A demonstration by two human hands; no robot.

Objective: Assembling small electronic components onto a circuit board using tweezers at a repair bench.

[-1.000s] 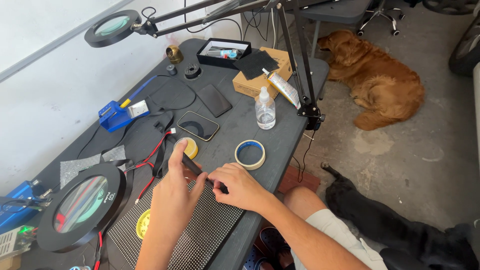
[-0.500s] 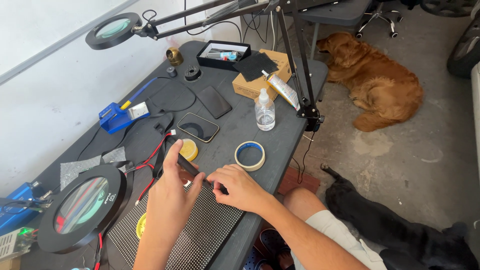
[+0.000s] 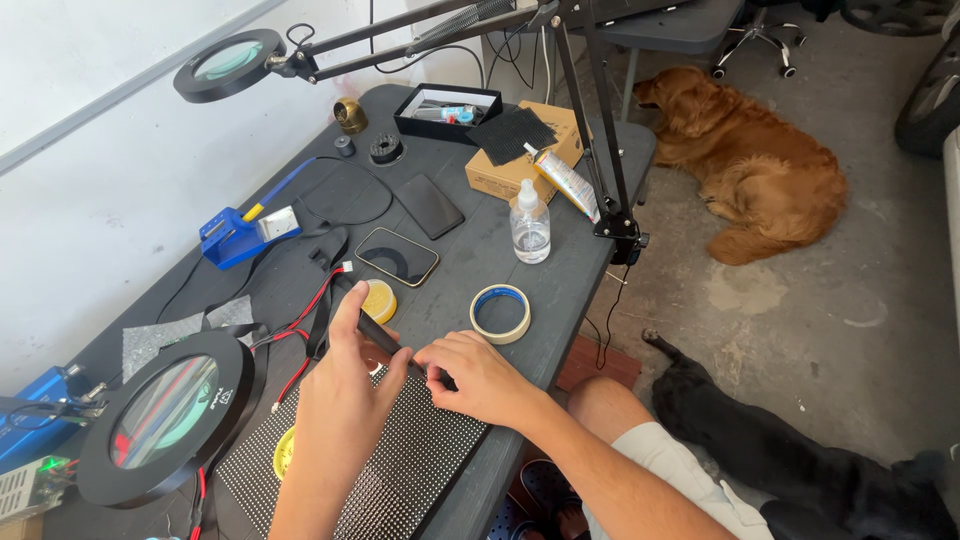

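My left hand point(image 3: 340, 405) is closed around a dark pen-shaped tool point(image 3: 380, 337) whose tip points down at a black dotted panel point(image 3: 400, 470) lying on the near part of the dark table point(image 3: 470, 260). My right hand point(image 3: 478, 378) rests on the panel's upper edge, its fingers pinched beside the tool's tip. Whether it holds anything is hidden. A small yellow round tin point(image 3: 379, 300) sits just beyond the tool.
A tape roll point(image 3: 500, 313), clear bottle point(image 3: 529, 224), two phones point(image 3: 397, 256), blue stand point(image 3: 235, 235), cardboard box point(image 3: 515, 160) and black tray point(image 3: 448, 110) lie farther back. A round magnifier lamp point(image 3: 165, 415) stands at left, another on an arm overhead. Two dogs point(image 3: 750, 165) lie on the floor at right.
Both hands have stayed at the panel's upper edge. The tool in my left hand has shifted slightly.
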